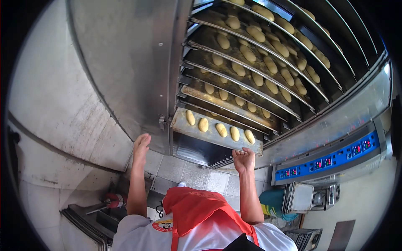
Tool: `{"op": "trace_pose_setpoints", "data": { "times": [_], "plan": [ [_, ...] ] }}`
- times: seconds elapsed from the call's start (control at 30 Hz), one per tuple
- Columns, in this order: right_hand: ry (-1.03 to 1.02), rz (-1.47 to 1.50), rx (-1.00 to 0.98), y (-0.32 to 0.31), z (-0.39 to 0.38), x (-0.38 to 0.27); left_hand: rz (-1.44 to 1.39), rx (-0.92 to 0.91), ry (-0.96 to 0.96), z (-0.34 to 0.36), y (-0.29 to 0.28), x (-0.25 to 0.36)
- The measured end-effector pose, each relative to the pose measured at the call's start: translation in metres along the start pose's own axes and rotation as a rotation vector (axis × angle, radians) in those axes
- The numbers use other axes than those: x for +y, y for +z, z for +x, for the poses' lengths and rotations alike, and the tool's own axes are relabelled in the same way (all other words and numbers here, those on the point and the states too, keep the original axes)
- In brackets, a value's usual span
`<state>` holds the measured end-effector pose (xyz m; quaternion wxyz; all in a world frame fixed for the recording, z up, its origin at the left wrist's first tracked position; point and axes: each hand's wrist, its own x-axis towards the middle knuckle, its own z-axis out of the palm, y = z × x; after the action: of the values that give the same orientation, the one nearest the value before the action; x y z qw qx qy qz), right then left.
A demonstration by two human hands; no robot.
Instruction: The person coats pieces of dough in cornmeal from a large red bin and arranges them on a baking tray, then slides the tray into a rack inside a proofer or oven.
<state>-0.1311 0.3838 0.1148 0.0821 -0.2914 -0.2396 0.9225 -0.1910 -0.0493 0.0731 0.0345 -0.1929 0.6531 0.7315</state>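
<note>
L hand [142,144] was open, nothing in it, fingers up, out to the side near the metal latch [162,121] on the steel cabinet [125,50]. R hand [244,160] had its fingertips at the front edge of the lowest loaded tray [182,124], nr its R corner; couldn't tell if they gripped it or just pressed. That tray stuck out a bit from the cabinet, w/ 5 dough pieces [221,130] in a row along its visible part. Above it, more trays w/ dough were stacked on rails. Blue ctrl panel [326,160] was off to the R, green bin [272,198] below it, tiled flr [217,182] underfoot.
</note>
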Motion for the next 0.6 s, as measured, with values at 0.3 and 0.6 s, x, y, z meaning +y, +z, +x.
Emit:
{"op": "trace_pose_setpoints", "data": {
  "times": [0.3, 0.6],
  "plan": [
    [0.128, -0.451, -0.162, -0.002, 0.096, -0.013, -0.23, 0.224, 0.023, -0.126, -0.049, -0.035],
    [0.397, -0.671, -0.849, 0.027, -0.084, 0.124, -0.177, 0.436, 0.266, -0.391, -0.088, -0.073]
  ]
}}
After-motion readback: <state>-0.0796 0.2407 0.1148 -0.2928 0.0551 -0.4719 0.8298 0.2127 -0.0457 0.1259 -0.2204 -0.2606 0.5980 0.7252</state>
